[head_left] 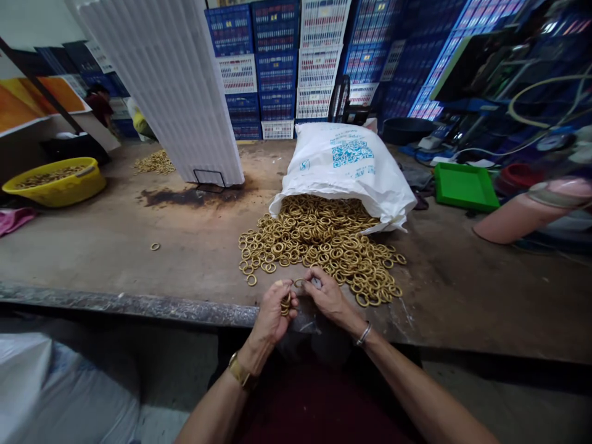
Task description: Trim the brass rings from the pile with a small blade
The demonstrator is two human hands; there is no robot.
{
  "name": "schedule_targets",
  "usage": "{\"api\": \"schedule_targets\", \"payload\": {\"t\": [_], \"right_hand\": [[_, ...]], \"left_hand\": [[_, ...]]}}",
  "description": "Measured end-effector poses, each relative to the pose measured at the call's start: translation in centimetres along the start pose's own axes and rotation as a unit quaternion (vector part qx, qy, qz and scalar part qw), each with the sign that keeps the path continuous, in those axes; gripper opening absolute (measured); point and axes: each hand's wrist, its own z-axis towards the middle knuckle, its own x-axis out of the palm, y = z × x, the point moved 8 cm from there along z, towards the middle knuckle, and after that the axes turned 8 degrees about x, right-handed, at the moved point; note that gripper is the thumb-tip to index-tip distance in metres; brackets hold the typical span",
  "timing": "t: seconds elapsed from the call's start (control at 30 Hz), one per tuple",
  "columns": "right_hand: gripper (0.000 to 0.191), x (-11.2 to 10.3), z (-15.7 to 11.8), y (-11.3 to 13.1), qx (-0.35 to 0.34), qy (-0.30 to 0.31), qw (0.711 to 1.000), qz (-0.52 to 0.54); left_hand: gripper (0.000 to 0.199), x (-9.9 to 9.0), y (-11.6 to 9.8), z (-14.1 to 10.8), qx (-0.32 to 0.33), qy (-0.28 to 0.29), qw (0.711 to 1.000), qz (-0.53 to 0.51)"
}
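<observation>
My left hand (275,310) is closed round several brass-coloured rings (285,304), which show between the fingers and palm. My right hand (329,297) pinches a single ring (300,282) by its edge, close to the left fingertips. Just beyond both hands spreads a heap of the same rings (319,237). It spills from the mouth of a white sack (319,160) with blue print, lying on its side. One loose ring (251,280) lies at the near left fringe of the heap.
On the worktable (198,259), a stray ring (155,246) lies left. A yellow basin (69,188) of rings, a tall white ribbed panel (171,86), a green tray (465,187) and a pink cylinder (513,216) stand around. Stacked crates (277,68) line the back; another person (99,105) is far left.
</observation>
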Motion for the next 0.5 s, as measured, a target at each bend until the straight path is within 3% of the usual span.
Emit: {"api": "schedule_targets", "payload": {"t": [0.17,0.33,0.5], "right_hand": [[0.012,0.05,-0.89,0.28,-0.005,0.012,1.000,0.026],[0.015,0.35,-0.64,-0.32,0.040,0.033,0.998,0.033],[0.016,0.62,-0.47,-0.69,0.059,0.041,0.996,0.042]], "left_hand": [[0.032,0.47,0.39,0.07,0.012,0.023,0.998,0.056],[0.032,0.23,0.13,0.12,0.049,0.032,0.990,0.129],[0.033,0.69,0.44,-0.13,0.031,0.068,0.985,0.154]]}}
